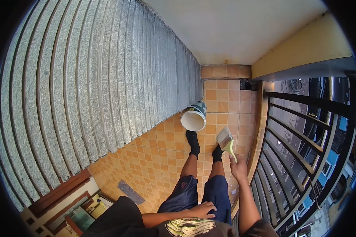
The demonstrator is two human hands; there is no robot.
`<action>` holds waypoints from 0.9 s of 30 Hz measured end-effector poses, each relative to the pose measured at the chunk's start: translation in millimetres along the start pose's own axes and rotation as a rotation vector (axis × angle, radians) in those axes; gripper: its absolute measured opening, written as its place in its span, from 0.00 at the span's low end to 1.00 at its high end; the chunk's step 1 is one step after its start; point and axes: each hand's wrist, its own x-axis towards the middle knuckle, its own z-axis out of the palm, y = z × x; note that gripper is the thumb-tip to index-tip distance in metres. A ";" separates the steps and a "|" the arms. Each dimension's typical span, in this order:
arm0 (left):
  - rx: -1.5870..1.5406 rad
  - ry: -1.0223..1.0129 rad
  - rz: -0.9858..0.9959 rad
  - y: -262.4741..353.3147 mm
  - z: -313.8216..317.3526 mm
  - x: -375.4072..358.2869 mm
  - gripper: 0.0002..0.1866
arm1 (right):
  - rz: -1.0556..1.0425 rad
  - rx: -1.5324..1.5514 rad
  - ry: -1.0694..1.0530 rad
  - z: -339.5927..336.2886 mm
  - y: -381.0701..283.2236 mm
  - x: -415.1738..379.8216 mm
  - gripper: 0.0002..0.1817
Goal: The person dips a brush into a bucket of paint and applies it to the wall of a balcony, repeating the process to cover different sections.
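Observation:
My right hand is closed around the light green handle of a wide paintbrush. The pale, whitish bristles point up and away from me, above my right foot. Resting near my waist, over the top of my dark shorts, my left hand lies with its fingers loosely stretched and nothing in them. A paint bucket, dark green outside and white inside, stands on the tiles just beyond my left foot, close to the corrugated wall. The brush is apart from the bucket.
A grey corrugated wall runs along the left. On the right is a dark metal railing, with a street below. Orange checkered tiles cover the floor; a grey mat lies at lower left near a doorway. A white wall closes the far end.

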 end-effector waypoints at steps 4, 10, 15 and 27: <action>-0.191 -0.271 -0.029 6.9 18.2 18.6 0.11 | -0.169 -0.051 0.039 4.3 15.0 2.8 0.17; -0.454 -0.545 -0.022 8.8 28.5 24.3 0.11 | -0.251 -0.211 -0.268 -0.2 -26.1 31.5 0.17; -0.969 -0.645 0.059 -26.1 12.3 9.1 0.11 | -0.444 -0.540 -0.227 59.8 -65.8 69.1 0.16; 0.462 0.809 -0.459 -255.5 -394.0 52.7 0.08 | -1.054 -0.969 -0.116 195.3 -63.4 228.2 0.09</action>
